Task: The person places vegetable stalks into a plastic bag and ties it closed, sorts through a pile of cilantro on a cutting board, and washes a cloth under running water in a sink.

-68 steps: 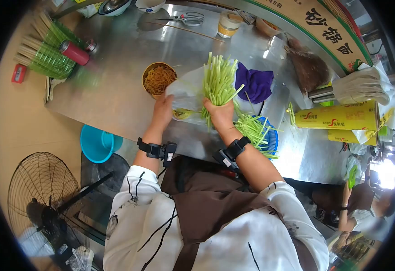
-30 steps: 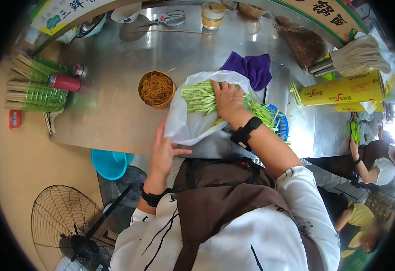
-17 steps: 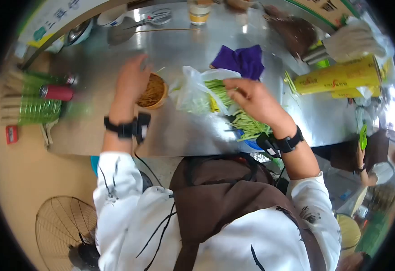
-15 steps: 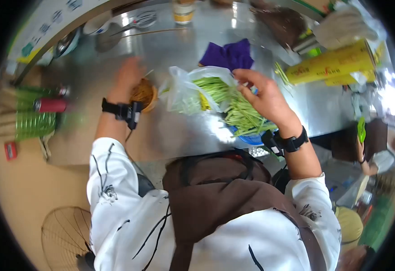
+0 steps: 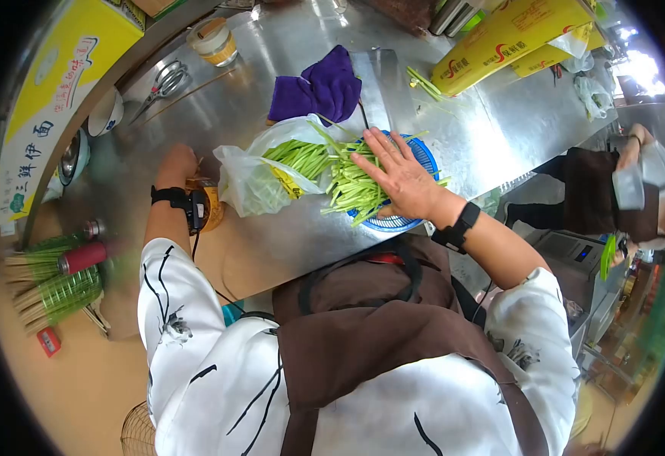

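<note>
My right hand [image 5: 405,181] lies with fingers stretched over a pile of cut green vegetable stems [image 5: 351,190]. Under the pile sits a blue plastic basket [image 5: 426,156], partly covered by the stems and the hand. More stems lie inside an open white plastic bag [image 5: 245,178] left of the basket, its mouth toward the pile. My left hand [image 5: 178,163] is farther left, beside an orange-yellow round container [image 5: 212,205]. The left fingers are turned away and blurred, so their grip does not show. The wrist and its strapped device hide part of that container.
A purple cloth [image 5: 321,87] lies behind the bag on the metal table. Scissors [image 5: 167,80], a lidded jar [image 5: 212,42] and a bowl [image 5: 107,114] stand at the far left. Yellow cling-film boxes [image 5: 492,49] are at back right. Another person [image 5: 598,190] stands at right.
My right hand has gone from the bag's edge to lying flat on the stems. The bag sits farther left in view, with the basket more exposed. My left hand stays by the orange-yellow container.
</note>
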Demonstrator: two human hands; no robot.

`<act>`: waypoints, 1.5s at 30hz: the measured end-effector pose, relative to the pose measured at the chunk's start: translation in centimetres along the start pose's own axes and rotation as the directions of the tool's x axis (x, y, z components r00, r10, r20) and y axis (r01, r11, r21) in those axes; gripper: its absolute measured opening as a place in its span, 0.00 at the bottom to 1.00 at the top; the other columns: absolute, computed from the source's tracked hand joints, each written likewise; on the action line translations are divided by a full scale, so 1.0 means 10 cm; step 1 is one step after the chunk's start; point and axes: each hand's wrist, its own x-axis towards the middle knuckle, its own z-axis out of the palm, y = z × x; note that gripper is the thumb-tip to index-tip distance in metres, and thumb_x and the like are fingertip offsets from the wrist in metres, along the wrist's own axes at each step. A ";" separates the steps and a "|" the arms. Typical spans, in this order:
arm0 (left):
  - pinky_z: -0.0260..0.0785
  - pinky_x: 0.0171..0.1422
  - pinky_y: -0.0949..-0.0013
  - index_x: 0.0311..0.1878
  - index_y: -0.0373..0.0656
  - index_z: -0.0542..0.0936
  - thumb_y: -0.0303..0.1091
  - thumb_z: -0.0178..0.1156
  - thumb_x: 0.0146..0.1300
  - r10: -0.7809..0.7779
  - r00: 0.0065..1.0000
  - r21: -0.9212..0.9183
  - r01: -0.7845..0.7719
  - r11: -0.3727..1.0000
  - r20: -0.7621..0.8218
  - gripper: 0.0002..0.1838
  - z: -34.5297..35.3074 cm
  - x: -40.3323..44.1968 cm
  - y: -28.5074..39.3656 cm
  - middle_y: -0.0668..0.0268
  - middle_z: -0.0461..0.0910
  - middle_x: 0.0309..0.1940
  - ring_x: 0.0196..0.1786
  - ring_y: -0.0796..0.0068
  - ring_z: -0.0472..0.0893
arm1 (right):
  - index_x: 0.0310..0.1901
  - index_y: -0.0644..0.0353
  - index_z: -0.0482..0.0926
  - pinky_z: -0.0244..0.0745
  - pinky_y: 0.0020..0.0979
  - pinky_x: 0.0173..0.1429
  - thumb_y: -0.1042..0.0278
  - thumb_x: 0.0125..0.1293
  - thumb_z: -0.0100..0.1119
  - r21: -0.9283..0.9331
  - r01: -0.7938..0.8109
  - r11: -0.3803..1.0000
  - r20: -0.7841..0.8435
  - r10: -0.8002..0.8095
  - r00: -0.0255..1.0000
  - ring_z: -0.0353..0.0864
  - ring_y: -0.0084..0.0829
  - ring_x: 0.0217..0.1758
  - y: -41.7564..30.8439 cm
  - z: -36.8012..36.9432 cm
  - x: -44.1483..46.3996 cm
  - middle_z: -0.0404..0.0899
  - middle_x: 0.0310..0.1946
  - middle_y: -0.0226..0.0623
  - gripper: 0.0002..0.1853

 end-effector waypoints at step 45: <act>0.62 0.58 0.62 0.49 0.33 0.71 0.16 0.48 0.45 -0.573 0.738 -0.813 0.060 0.580 -0.355 0.23 0.01 -1.95 1.30 0.46 0.65 0.51 0.53 0.52 0.69 | 0.43 0.63 0.74 0.73 0.31 0.45 0.69 0.43 0.68 0.685 0.141 0.715 -0.274 0.074 0.959 0.77 0.37 0.40 0.38 0.15 -0.04 0.77 0.37 0.38 0.23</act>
